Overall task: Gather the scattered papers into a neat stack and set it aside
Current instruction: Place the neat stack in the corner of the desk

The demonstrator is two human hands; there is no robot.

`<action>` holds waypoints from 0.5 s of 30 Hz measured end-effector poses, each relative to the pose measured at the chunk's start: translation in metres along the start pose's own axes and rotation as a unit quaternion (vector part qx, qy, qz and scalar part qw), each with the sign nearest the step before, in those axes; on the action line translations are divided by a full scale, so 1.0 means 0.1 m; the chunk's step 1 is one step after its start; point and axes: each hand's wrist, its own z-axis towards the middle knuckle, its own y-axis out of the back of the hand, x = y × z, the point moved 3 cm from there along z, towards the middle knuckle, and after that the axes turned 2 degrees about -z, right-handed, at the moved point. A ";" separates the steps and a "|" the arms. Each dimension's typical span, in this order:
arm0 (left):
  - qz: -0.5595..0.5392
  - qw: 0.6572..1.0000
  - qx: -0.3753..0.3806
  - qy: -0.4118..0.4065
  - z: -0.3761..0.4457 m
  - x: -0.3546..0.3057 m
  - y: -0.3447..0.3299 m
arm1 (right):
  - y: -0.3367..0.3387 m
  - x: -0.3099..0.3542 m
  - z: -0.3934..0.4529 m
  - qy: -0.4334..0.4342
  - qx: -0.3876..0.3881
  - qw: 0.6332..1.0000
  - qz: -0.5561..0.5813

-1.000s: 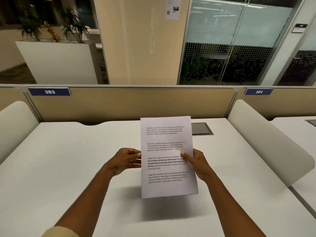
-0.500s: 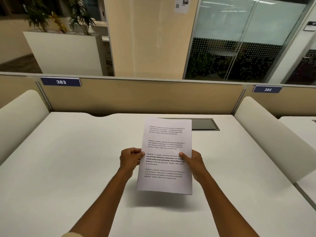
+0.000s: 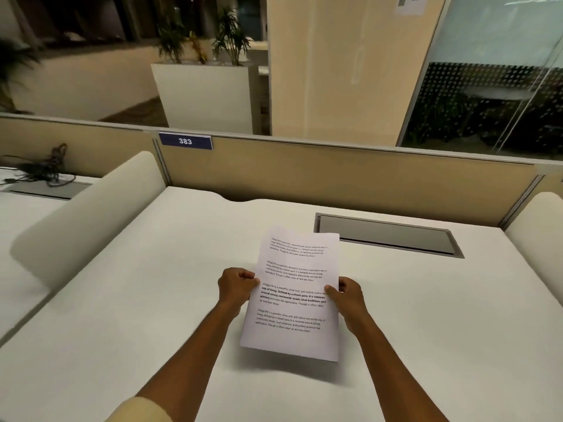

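1. I see the papers [image 3: 297, 295] as white printed sheets, four short blocks of black text, one partly bold.
2. They are squared together, printed face up, top edge tipped away, slightly skewed.
3. They are off the desk [image 3: 122, 315], their shadow falling beneath the near edge.
4. I cannot count the sheets.

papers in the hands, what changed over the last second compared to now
The left hand closed from a loose, open-fingered hold into a firm pinch on the left edge of the papers. The view swung left: the 383 label sits nearer the middle, the 384 label is out of frame. Unchanged: the right hand grips the right edge, with the papers held above the desk.
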 end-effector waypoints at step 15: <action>0.046 0.994 -0.096 -0.008 0.66 -0.15 0.81 | -1.02 0.70 0.26 0.049 -0.025 0.998 -0.008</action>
